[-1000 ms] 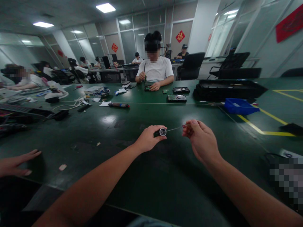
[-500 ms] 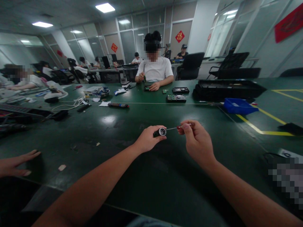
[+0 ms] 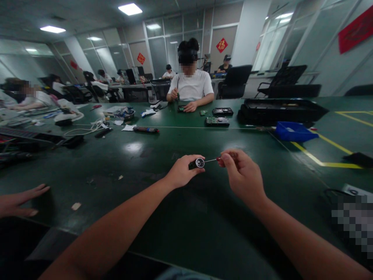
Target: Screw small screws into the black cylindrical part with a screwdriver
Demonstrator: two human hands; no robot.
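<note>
My left hand (image 3: 183,171) is closed around a small black part with a round silver ring (image 3: 199,163) at its end, held just above the green table (image 3: 140,194). My right hand (image 3: 244,177) pinches a thin screwdriver with a red handle (image 3: 220,160). Its metal shaft points left and its tip sits at the silver ring. The two hands are close together at the middle of the view.
Another person's hand (image 3: 20,200) lies flat at the left edge. A person in a white shirt (image 3: 191,85) works across the table beside circuit boards (image 3: 217,121). A blue bin (image 3: 293,131) and black trays (image 3: 279,109) stand at the right; cables and tools (image 3: 96,128) lie left.
My right hand has moved a little left toward the left hand, so less of the screwdriver's shaft shows. The left hand has stayed put.
</note>
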